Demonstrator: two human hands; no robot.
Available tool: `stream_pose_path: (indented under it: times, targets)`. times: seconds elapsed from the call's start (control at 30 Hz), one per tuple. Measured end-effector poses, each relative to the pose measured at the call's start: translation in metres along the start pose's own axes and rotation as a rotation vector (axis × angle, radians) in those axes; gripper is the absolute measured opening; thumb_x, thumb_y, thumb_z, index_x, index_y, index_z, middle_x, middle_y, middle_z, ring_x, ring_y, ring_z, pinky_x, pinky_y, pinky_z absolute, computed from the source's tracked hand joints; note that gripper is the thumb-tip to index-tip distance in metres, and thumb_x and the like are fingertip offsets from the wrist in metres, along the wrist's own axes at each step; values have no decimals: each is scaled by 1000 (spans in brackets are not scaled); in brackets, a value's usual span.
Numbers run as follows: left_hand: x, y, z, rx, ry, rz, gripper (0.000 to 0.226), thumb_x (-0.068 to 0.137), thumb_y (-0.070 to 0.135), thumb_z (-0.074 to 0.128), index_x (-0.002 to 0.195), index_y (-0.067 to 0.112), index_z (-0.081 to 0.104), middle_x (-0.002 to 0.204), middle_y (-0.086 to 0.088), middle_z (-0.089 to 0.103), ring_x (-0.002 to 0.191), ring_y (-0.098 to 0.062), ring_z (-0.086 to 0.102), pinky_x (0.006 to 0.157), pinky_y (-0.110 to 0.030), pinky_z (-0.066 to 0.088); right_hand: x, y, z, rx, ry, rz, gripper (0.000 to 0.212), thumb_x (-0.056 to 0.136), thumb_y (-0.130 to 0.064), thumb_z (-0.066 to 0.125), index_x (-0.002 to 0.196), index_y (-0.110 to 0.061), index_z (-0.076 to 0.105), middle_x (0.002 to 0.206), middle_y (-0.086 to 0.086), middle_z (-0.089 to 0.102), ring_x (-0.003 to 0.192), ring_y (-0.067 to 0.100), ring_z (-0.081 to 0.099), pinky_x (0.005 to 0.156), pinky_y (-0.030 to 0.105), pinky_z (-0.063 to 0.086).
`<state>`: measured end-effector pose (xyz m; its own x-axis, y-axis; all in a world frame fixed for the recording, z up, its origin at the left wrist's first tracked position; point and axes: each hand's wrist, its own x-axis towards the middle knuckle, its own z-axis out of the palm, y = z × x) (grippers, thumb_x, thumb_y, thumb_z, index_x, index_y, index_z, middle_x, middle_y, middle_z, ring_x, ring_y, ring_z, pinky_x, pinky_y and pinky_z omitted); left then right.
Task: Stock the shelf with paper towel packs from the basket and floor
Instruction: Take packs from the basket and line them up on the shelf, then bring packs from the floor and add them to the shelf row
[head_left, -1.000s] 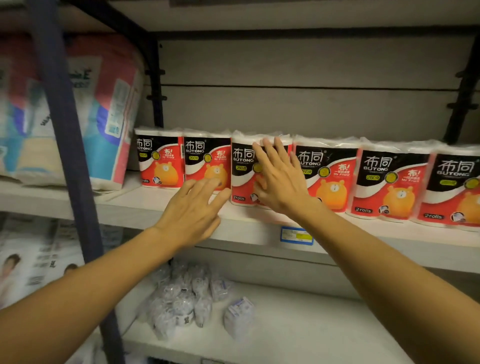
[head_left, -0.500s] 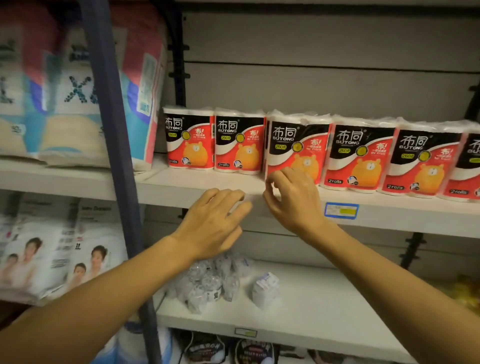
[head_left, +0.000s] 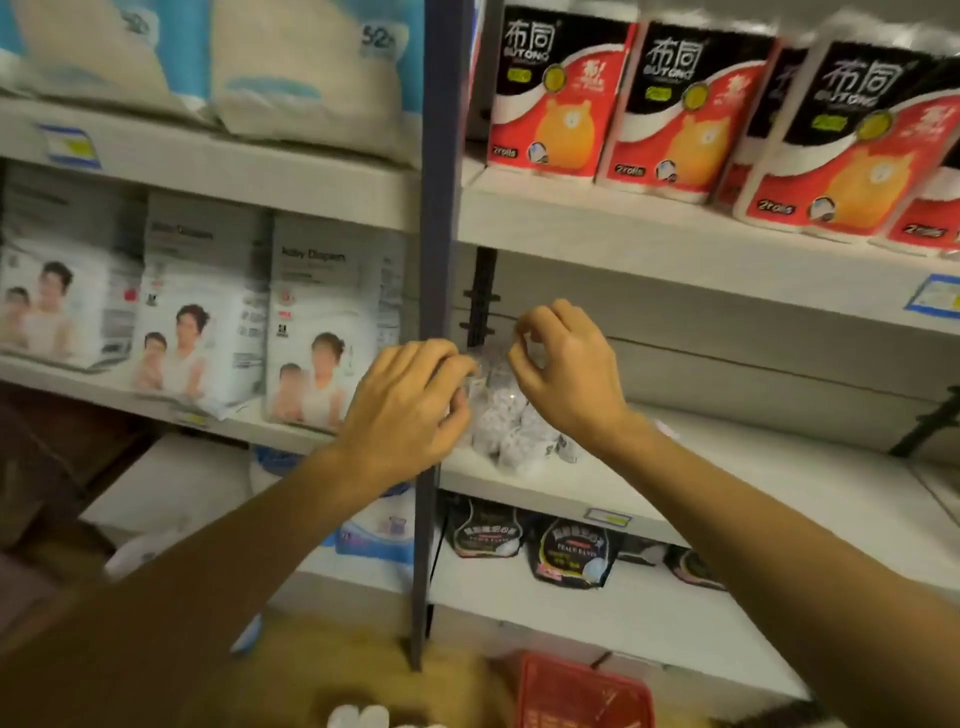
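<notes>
A row of red, black and white paper towel packs (head_left: 550, 98) stands upright on the upper shelf (head_left: 649, 244) at top right. My left hand (head_left: 410, 410) and right hand (head_left: 566, 379) hang side by side below that shelf, in front of the middle one. Their fingers are loosely curled and hold nothing. The red basket (head_left: 582, 696) shows at the bottom edge, on the floor. Something white and rounded (head_left: 363, 717) lies left of it, too blurred to tell what it is.
A dark blue upright post (head_left: 441, 260) divides the shelving. Diaper packs (head_left: 322, 322) fill the left bay. Small clear-wrapped packs (head_left: 514, 421) sit on the middle shelf behind my hands, and black pouches (head_left: 571, 551) lie on the shelf below.
Both hands have come away from the paper towel packs and dropped to middle-shelf height, fingers curling in. My view has swung down and left, bringing the basket into sight.
</notes>
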<state>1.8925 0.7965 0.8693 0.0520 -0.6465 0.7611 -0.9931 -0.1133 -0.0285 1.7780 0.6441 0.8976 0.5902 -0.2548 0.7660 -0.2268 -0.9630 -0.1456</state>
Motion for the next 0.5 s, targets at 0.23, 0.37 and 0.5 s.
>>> stream_pose_path:
  times: [0.23,0.37,0.5]
  targets:
    - [-123,-39,24,74,-152,-140,22,82,16,53,97,7,65,97,-11,63,84,-27,58,72,-37,43,-62,-32,98,125,-160,-50,14,86,-19,60,87,-5,64,82,12,60,71,30,56,57,36,46]
    - [-221,-44,58,102,-339,-270,25,79,18,51,99,8,63,96,-11,62,78,-29,57,68,-37,41,-135,-33,158,167,-307,-94,11,85,-16,63,86,-5,62,81,12,59,69,31,56,57,37,47]
    - [-328,-37,96,103,-472,-385,26,80,17,55,104,11,63,97,-9,63,80,-26,59,69,-37,46,-221,-32,222,177,-439,-113,12,85,-16,64,87,-5,62,81,14,61,71,33,57,57,36,47]
